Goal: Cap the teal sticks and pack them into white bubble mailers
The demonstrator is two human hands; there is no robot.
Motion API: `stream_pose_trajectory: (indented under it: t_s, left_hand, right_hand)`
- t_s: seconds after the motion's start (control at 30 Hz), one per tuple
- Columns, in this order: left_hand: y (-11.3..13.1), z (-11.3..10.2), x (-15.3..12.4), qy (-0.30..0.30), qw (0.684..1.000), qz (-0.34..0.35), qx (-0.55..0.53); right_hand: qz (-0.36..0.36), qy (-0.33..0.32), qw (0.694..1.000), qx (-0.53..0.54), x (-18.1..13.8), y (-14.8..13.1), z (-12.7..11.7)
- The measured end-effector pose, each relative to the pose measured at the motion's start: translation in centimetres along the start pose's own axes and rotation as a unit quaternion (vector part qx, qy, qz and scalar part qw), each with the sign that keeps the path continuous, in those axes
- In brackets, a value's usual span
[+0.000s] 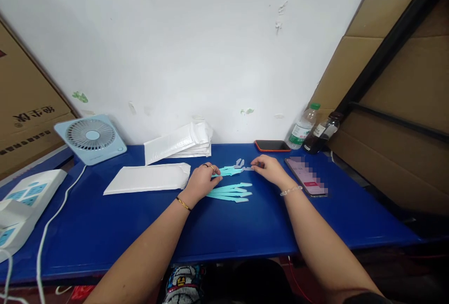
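My left hand (203, 180) is closed over the handle ends of some turquoise eyebrow razors (229, 171), which lie low over the blue table and point right. Just in front of them, a second fan of several turquoise razors (233, 192) rests on the table, its left ends close under my left hand. My right hand (268, 169) pinches the right end of a thin lilac piece (247, 169), seemingly another razor or its cap. Beside it, small lilac tips (239, 162) stick up behind the turquoise ones. Whether these pieces touch is too small to tell.
A white padded mailer (147, 178) lies left of my hands, with a stack of mailers (178, 141) behind. On the right are a phone (305, 177), an orange-edged phone (272, 146), a water bottle (302, 128) and a dark bottle (321, 133). A fan (91, 138) and power strip (31, 201) stand left.
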State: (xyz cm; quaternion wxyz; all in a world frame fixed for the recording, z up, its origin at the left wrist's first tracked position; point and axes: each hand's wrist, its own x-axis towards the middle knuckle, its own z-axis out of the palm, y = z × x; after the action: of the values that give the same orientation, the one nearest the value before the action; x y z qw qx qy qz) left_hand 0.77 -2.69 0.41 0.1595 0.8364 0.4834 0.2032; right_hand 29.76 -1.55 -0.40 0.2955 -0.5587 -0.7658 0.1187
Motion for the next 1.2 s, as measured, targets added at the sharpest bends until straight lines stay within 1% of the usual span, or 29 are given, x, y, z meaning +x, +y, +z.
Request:
stream_pose_trajectory:
  t_s: [0.03,0.07,0.2,0.3,0.37,0.43,0.5,0.57,0.67,0.83,1.0,1.1,1.2]
  left_hand:
    - [-0.2,0.0,0.2,0.027,0.999,0.0,0.024]
    - [-0.5,0.0,0.3,0.039,0.998,0.0,0.044]
    - [-1.0,0.1,0.8,0.021,0.997,-0.018,0.077]
    - [-1.1,0.2,1.0,0.02,0.997,-0.026,0.075]
    - [-1.0,0.2,1.0,0.026,0.997,-0.024,0.065]
    - [-1.0,0.1,0.9,0.03,0.998,-0.02,0.055]
    - [-1.0,-0.1,0.8,0.031,0.998,-0.017,0.046]
    - [-0.9,-0.2,0.7,0.03,0.999,-0.015,0.04]
    - [-1.0,-0.2,0.7,0.031,0.999,-0.014,0.035]
    - [-1.2,-0.1,0.8,0.032,0.999,-0.006,0.019]
    - [-0.8,-0.1,0.8,0.029,0.999,0.005,0.011]
    - [-0.3,-0.4,0.4,0.014,0.999,0.03,0.013]
    - [0.1,-0.7,0.0,-0.046,0.998,0.049,-0.001]
  right_hand:
    - [-0.008,-0.015,1.0,-0.006,0.0,-0.1,0.3]
    - [-0.016,-0.029,0.999,-0.011,0.1,-0.2,0.6]
    - [-0.029,-0.063,0.997,-0.045,0.2,-1.0,0.9]
    - [-0.028,-0.064,0.996,-0.058,0.2,-1.4,0.6]
    - [-0.026,-0.061,0.998,-0.021,0.1,-1.7,0.5]
    - [-0.016,-0.055,0.997,0.044,-0.1,-1.9,0.4]
    - [-0.007,-0.049,0.993,0.104,-0.2,-2.2,0.6]
    - [-0.007,-0.045,0.99,0.137,-0.3,-2.4,0.8]
    - [-0.01,-0.043,0.988,0.151,-0.4,-2.6,1.0]
    - [-0.027,-0.052,0.988,0.14,-0.4,-3.0,1.0]
    - [-0.044,-0.064,0.986,0.148,-0.4,-4.0,1.2]
    - [-0.055,-0.092,0.98,0.165,-0.6,-4.6,1.3]
    - [-0.05,-0.146,0.971,0.183,-0.8,-4.4,1.0]
